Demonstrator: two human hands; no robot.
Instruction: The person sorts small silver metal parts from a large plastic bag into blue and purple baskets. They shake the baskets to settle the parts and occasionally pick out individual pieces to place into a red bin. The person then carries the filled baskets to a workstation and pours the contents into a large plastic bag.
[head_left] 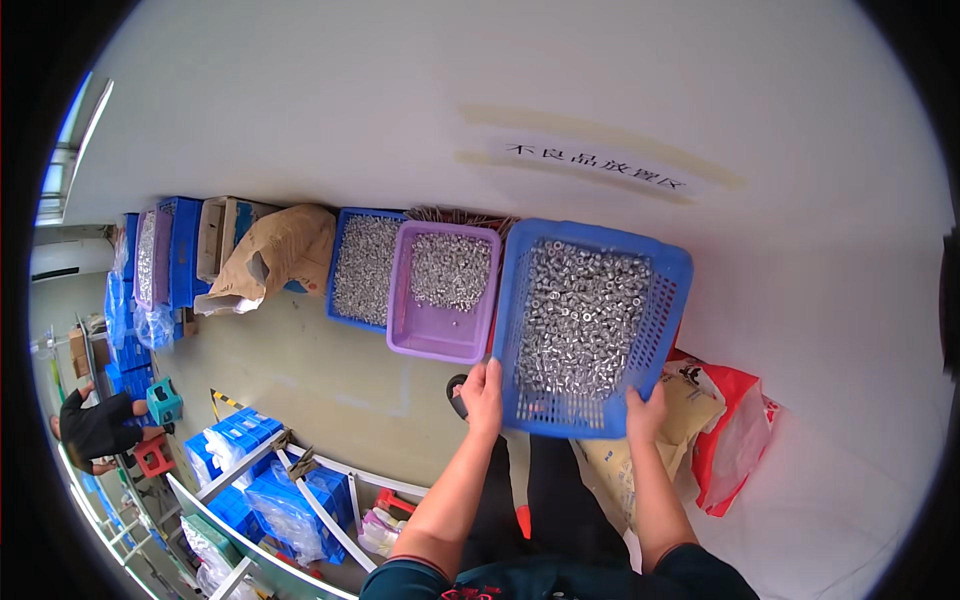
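Between my two hands is a blue plastic basket (520,412) with slotted sides, filled with small silvery metal parts (580,320) that look like short sleeves or nuts. My left hand (484,397) grips its near left corner, and my right hand (645,412) grips the near right corner. Fingers of both hands are partly hidden under the rim. Just left of it, a purple basket (440,335) holds similar metal parts heaped toward its far side. Beyond that, a blue crate (343,215) is full of the same kind of parts.
A crumpled brown paper sack (280,255) lies farther left along the wall. Right of my legs are a tan sack (690,410) and a red-and-white bag (735,430). A rack with blue bins (300,505) stands at lower left. A person in black (95,425) sits far left, near stools.
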